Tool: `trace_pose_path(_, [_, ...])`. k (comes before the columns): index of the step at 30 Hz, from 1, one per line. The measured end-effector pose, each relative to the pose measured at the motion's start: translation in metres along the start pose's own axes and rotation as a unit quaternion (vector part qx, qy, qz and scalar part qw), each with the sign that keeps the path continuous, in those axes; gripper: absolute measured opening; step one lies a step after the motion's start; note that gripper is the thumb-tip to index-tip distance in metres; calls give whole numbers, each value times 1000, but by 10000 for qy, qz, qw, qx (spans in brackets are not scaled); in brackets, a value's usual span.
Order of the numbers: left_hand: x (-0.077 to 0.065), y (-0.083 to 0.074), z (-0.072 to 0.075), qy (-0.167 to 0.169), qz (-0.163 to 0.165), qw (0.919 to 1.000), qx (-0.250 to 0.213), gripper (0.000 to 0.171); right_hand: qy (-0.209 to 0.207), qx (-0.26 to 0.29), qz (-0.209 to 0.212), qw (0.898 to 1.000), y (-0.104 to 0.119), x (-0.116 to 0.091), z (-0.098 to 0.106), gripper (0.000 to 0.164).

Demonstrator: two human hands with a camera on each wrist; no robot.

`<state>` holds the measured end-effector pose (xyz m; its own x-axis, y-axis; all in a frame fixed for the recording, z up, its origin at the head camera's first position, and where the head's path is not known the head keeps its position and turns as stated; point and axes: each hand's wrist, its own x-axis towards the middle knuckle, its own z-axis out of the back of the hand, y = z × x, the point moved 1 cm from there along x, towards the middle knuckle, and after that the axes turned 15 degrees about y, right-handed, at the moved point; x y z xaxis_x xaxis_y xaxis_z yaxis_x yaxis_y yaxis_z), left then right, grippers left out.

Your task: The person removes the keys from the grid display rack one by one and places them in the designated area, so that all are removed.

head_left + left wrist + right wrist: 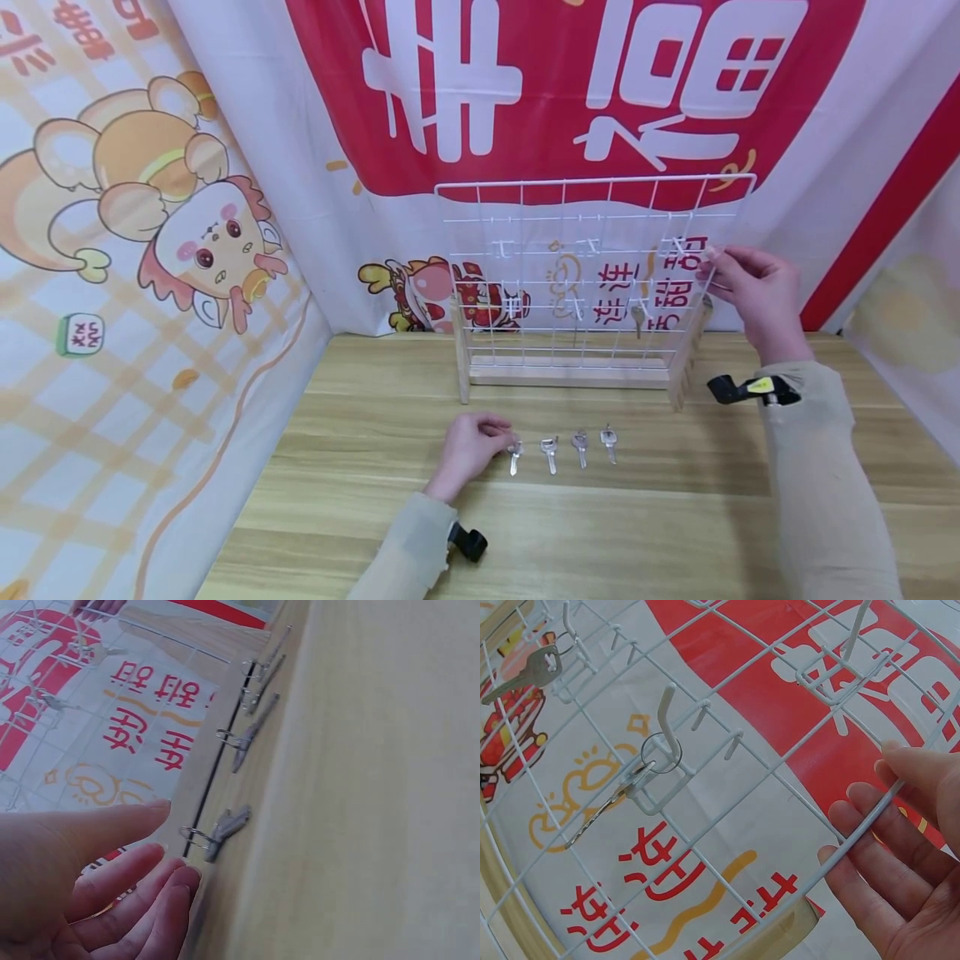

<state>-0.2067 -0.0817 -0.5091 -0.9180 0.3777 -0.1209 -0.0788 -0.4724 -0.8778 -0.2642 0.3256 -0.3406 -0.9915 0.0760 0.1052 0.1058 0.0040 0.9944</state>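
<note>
My left hand [468,446] is low over the wooden table at the left end of a row of several keys. Its thumb and fingers are apart in the left wrist view, right beside the ring of the nearest key [227,831]. At the right side of a white wire grid rack [566,180], my right hand [767,296] pinches the frame's edge wire between thumb and fingers. One key [604,811] hangs by its ring from a white hook [667,712] on the grid. A second key [526,675] hangs from another hook farther left.
The rack stands on wooden feet [461,354] joined by a wooden bar [570,377]. More hooks [502,248] sit along its upper part. Printed cloth [247,108] covers the walls behind and at the left. The table [600,533] extends in front of the keys.
</note>
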Motion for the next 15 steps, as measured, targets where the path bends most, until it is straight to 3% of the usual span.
trace_pose_path(8, [9, -27, 12, -255, -429, 9976, -479, 26, 19, -21, -12, 10000, 1, 0, 0, 61])
trace_pose_path(15, [28, -67, 14, -390, -1081, 9899, -829, 33, -6, -33, -14, 10000, 0, 1, 0, 61])
